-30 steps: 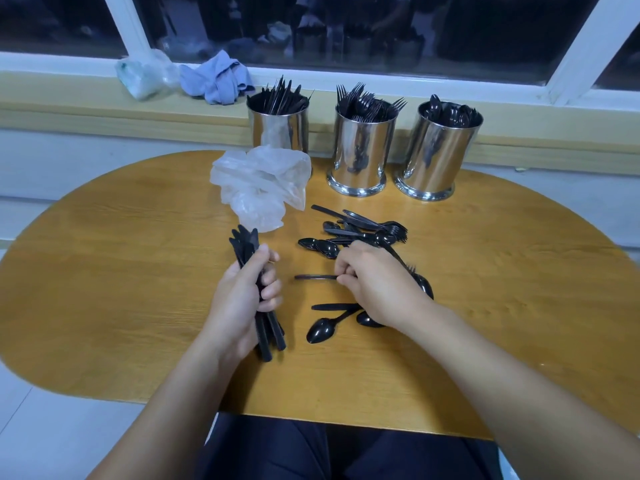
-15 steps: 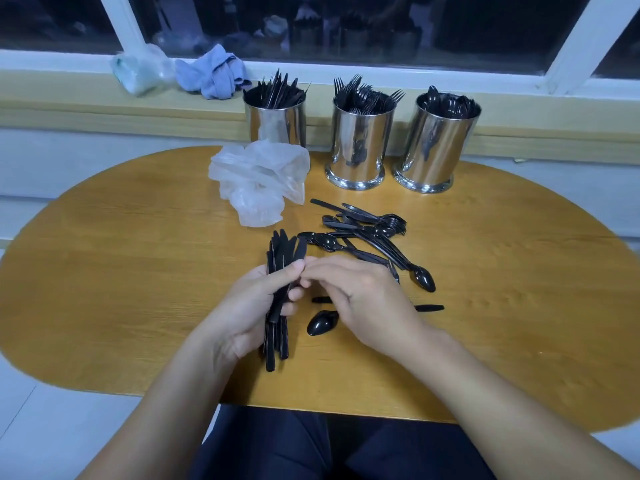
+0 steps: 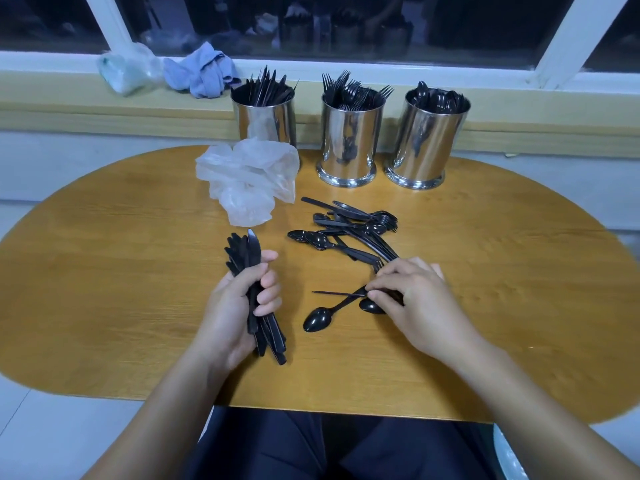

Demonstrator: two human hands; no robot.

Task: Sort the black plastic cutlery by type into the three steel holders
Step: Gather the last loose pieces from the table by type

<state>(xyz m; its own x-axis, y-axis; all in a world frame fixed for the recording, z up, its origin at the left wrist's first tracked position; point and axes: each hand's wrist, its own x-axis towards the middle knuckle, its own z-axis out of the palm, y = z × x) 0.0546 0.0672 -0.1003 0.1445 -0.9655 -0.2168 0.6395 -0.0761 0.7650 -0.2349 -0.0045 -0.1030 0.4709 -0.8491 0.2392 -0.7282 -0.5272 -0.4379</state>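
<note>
Single head-worn wide-angle view, looking forward and down from seated person's eye level. Oval wooden table [image 3: 104, 271] fills middle of frame, close; both forearms enter from bottom edge, lap visible below table edge. View faces window sill [image 3: 69, 109] and dark window beyond. Edges bowed by lens. No second view.

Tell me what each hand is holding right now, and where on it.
Left hand grips a bundle of knives around mid-handle. Right hand pinches a thin black utensil at one end, still on the table.
</note>
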